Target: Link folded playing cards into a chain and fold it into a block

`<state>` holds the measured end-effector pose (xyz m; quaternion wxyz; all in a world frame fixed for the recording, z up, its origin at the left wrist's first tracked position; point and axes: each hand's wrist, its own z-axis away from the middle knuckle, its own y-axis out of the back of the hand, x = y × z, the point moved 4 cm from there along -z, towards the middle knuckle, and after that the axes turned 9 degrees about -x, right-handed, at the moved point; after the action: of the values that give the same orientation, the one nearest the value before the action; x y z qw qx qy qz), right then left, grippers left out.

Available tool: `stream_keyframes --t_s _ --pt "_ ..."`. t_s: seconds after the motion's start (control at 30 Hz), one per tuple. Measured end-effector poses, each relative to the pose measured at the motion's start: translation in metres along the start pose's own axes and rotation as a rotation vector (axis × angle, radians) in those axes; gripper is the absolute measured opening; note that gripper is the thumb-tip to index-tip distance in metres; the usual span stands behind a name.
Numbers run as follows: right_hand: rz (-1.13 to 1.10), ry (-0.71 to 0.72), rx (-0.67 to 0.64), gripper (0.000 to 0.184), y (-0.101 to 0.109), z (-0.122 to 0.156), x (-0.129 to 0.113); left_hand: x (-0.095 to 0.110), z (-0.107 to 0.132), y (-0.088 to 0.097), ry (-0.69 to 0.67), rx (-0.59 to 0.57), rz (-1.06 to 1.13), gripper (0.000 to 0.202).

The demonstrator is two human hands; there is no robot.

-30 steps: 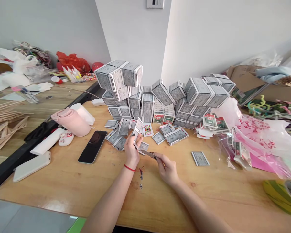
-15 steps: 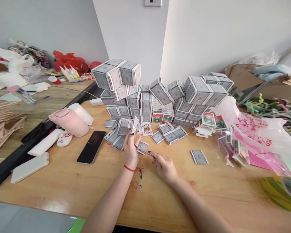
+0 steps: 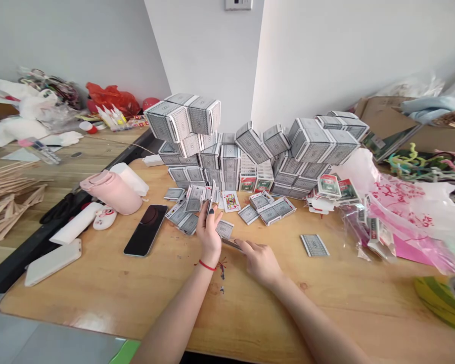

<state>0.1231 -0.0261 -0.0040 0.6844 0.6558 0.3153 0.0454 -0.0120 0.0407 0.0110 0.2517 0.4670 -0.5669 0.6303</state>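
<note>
Table (image 3: 167,308), near edge: both forearms extend over bare wood; a red cord (image 3: 207,265) circles the left wrist. Right hand (image 3: 263,263): fingers closed on a thin card (image 3: 232,244), seen almost edge-on, above the table. Left hand (image 3: 209,235): gripping an upright card (image 3: 214,192) between thumb and fingers, also close to edge-on; exact number of cards in this grip cannot be told.

To the right, a roll of yellow-green tape (image 3: 438,301) at the table's side; farther in, a single patterned card (image 3: 314,245) lies flat, apart from the rest. To the left, a black phone (image 3: 145,230) lies screen up; beyond it, a pink tumbler (image 3: 114,191) on its side.

Just beyond the left hand: loose cards (image 3: 184,220), some overlapping, and a face-up picture card (image 3: 231,201). Behind these, red-and-green card boxes (image 3: 264,184) stand between stacks of card-covered blocks (image 3: 230,164). Top blocks on the left (image 3: 185,117) overhang those beneath. Farthest: pale wall (image 3: 345,55).
</note>
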Motion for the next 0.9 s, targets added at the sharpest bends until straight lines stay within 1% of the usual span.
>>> stream_keyframes --t_s 0.07,0.13,0.27,0.4,0.57,0.77,0.9 --pt "0.007 0.008 0.026 0.054 -0.001 0.000 -0.001 0.003 0.001 -0.002 -0.033 -0.023 -0.023 0.031" --pt "0.001 0.026 0.086 0.054 -0.001 0.001 -0.001 0.005 0.001 -0.001 -0.042 -0.028 -0.045 0.030" --pt "0.002 0.086 0.220 0.052 0.001 0.003 -0.002 0.001 -0.002 0.002 -0.020 -0.010 -0.073 0.029" --pt "0.024 0.129 0.301 0.048 0.003 0.005 -0.004 -0.004 -0.002 0.002 -0.010 -0.026 -0.080 0.031" --pt "0.023 0.147 0.337 0.047 0.007 0.006 -0.006 -0.008 -0.002 0.002 0.005 -0.035 -0.045 0.030" --pt "0.014 0.158 0.372 0.045 0.008 0.007 -0.007 -0.010 -0.004 0.004 0.050 0.007 0.008 0.028" --pt "0.008 0.176 0.327 0.038 0.007 0.006 -0.011 -0.010 -0.003 0.003 0.072 -0.006 -0.003 0.024"
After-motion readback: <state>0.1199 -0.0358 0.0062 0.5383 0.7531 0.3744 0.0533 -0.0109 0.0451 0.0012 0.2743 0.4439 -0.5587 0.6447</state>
